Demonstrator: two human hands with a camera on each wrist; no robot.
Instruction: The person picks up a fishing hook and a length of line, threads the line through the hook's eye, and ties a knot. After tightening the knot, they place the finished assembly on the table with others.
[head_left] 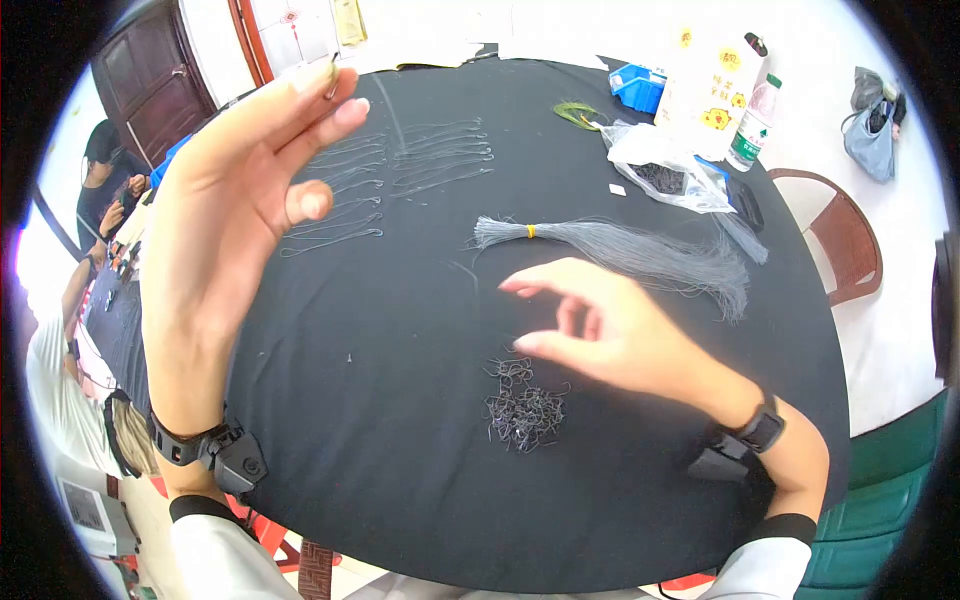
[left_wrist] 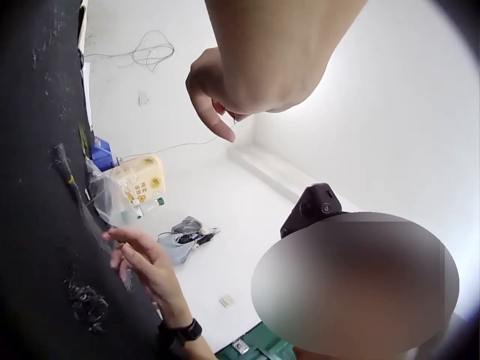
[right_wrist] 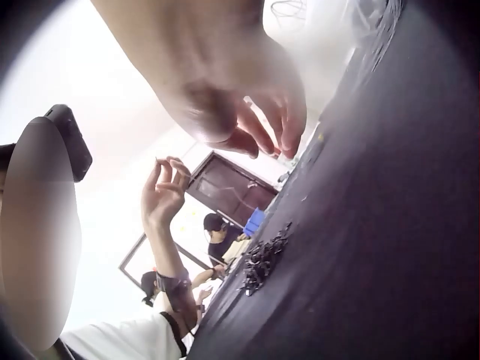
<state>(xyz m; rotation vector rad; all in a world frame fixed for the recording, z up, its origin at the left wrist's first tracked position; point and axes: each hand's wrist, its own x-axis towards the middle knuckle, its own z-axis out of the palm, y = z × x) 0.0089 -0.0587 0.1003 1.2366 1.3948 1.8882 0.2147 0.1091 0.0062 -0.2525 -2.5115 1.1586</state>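
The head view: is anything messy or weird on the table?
A tiny speck sits alone left of the heaped hooks, as if strayed, but it's too small to name. The tied bundle has a straggly right end. Nothing looks plainly broken.

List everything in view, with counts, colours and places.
Loose hooks: one pile, dark, near table centre
Line bundle: one, grey, yellow band, right of centre
Hooked lines: many, grey, rows, far left
Plastic bag: one, whitish, dark contents, far right
Green strands: one bunch, green, beside bag
Blue bin: at least one, blue, far right
Printed pack: one, cream, far right
Bottle: one, clear, green cap, far right
Tablecloth: one, black, underneath
Chair: one, brown, right
Door: one, brown, back left
Other people: at least two, left
Wrist devices: black, both wrists
Left hand: one, raised left, pinching what looks like a small hook
Right hand: one, above table, nothing visibly held
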